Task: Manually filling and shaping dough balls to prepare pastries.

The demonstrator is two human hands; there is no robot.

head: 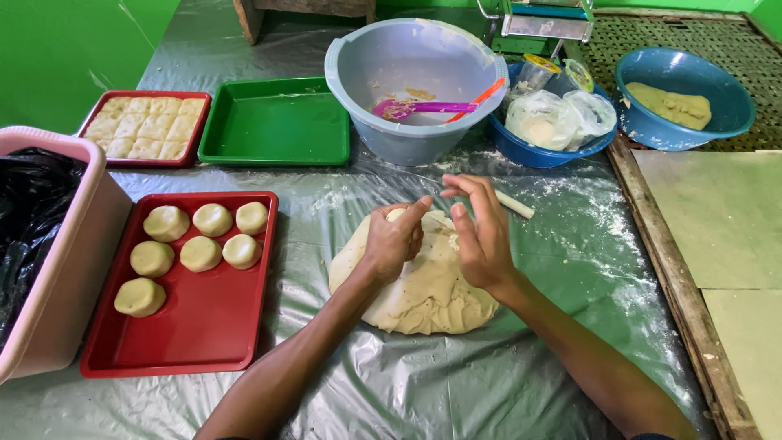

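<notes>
done: seven round pale dough balls on red plastic tray | now: left hand pinched on piece atop large flat beige dough mass on tabletop, right hand fingers apart, touching it | left: most dough unportioned

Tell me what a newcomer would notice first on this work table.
Most striking is the big pale dough mass at the centre of the plastic-covered table, with the left hand pinching a piece from it and the right hand beside it. At left, a red tray holds seven round dough balls. Behind stands a grey tub with a purple spatula.
</notes>
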